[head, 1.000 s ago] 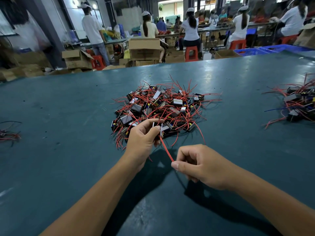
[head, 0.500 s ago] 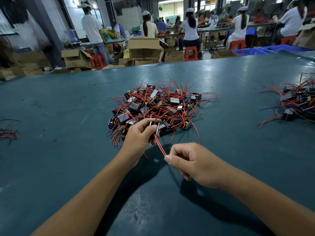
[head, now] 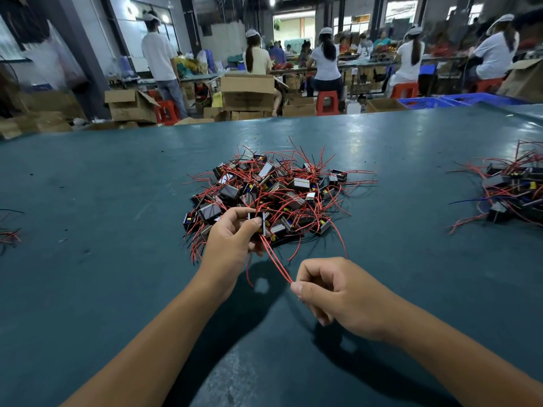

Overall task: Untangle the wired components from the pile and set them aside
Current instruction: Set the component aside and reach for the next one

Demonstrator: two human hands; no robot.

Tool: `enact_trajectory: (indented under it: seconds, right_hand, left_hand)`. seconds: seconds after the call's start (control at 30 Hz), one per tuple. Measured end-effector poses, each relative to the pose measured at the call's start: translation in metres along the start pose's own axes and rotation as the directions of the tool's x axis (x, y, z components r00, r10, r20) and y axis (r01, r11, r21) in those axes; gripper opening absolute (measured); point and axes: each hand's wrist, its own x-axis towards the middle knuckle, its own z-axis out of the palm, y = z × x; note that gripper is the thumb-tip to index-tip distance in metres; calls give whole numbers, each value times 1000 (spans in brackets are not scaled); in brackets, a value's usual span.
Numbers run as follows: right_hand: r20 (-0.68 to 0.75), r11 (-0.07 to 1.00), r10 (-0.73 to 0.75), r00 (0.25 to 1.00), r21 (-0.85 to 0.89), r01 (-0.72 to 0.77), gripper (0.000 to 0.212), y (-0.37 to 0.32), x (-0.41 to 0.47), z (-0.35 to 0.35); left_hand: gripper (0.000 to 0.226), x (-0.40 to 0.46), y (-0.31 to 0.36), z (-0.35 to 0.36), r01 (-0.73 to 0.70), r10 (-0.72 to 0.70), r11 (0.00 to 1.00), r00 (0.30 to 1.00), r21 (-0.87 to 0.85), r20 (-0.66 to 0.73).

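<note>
Left hand (head: 232,240) grips a component (head: 262,223) at the pile (head: 264,192) edge — right hand (head: 335,295) pinches its red wires (head: 277,264) taut.

A teal worktop (head: 117,289) carried a central pile (head: 270,195), a second heap (head: 514,189) at three o'clock, and stray wires (head: 8,235) at nine.

head view | looks forward and down | close over table (head: 88,201)

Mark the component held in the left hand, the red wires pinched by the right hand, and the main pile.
component (head: 266,223): head view, its pale edge past the left thumb.
red wires (head: 277,264): head view, mid-span between the hands.
main pile (head: 293,186): head view, centre of the heap.
</note>
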Motion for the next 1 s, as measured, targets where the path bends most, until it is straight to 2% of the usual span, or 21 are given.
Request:
enact_trajectory:
  seconds: [0.13, 0.37, 0.6, 0.7, 0.8, 0.93, 1.0]
  right_hand:
    - [-1, 999, 10, 1000, 42, -10, 22, -1, 1, -5]
    - [-100, 984, 3, 995, 180, 15, 30, -2, 3, -15]
    - [-340, 947, 19, 940, 306, 92, 30, 5, 9, -20]
    - [-392, 907, 63, 918, 406, 111, 36, 6, 11, -24]
    - [-409, 855, 79, 909, 496, 149, 32, 6, 12, -28]
    - [-471, 856, 124, 873, 497, 146, 35, 10, 15, -31]
    - [-481, 877, 138, 866, 466, 119, 38, 14, 16, -31]
  left_hand:
    - [5, 1, -1, 0, -17, 17, 1000, 1000, 15, -19]
    - [7, 1, 1, -3, -31, 31, 993, 1000, 115, -2]
    - [6, -3, 6, 1, -17, 9, 994, 997, 105, 73]
    - [11, -6, 8, 3, 41, -54, 996, 983, 75, 175]
    - [20, -11, 9, 6, 89, -129, 987, 936, 134, 328]
    - [24, -17, 10, 5, 55, -187, 961, 853, 272, 487]
    - [22, -16, 12, 1, -32, -210, 917, 809, 398, 548]
